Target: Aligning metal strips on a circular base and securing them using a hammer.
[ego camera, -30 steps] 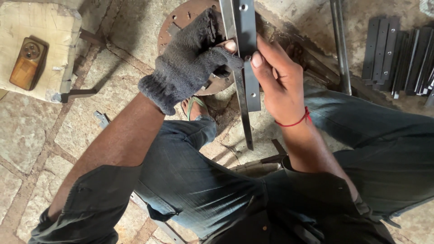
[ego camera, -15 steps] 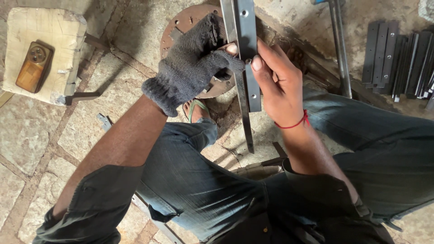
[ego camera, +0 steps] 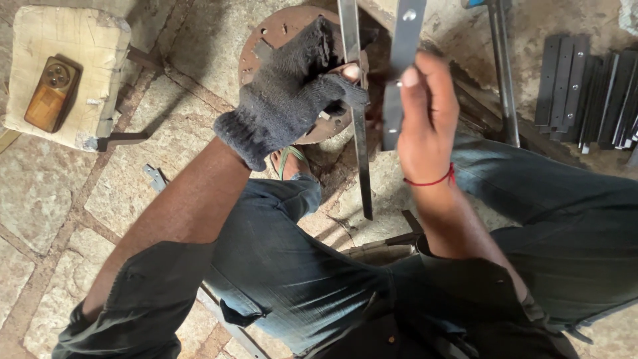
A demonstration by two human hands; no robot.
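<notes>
Fingers of my gloved left hand clamp the long thin steel strip; my bare right hand now pinches the flat drilled metal bar, pulled apart from it above the rusty round plate.

I have one view only, from the camera on my head, looking steeply down and close over my knees. My gloved left hand and bare right hand fill the upper middle; stone floor lies beyond.
</notes>
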